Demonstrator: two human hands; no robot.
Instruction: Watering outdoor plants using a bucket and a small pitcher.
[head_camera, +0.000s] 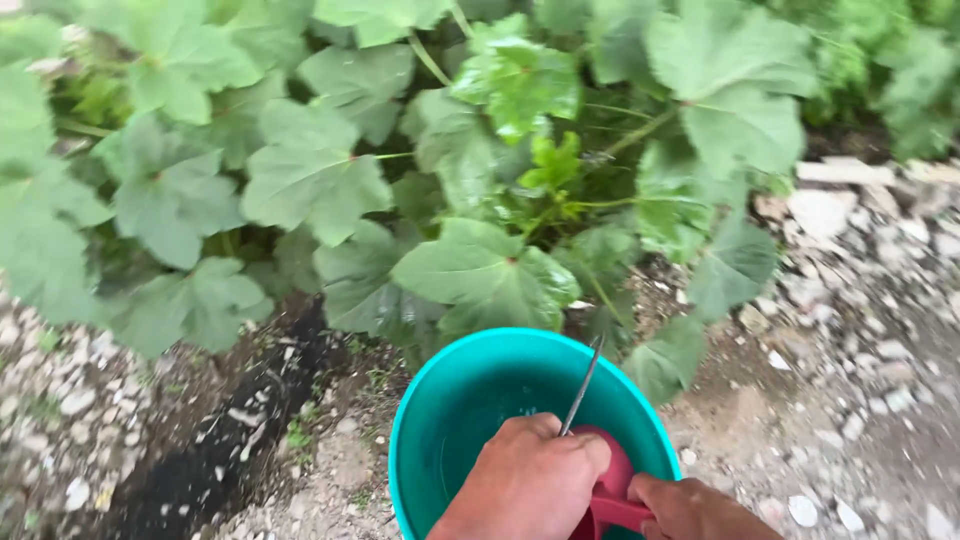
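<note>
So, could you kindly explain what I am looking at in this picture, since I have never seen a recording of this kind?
There is no machine here. The single picture comes from a camera worn on a person's head, looking down at their own two bare hands. The left hand is closed over a thin metal blade or rod, possibly a knife, that points up and away. The right hand grips the handle of a red scoop. Both sit over the mouth of a teal plastic bucket; its contents are not clear. Beyond the bucket grows a plant with broad lobed green leaves. The ground is dark soil and pale stones.
</note>
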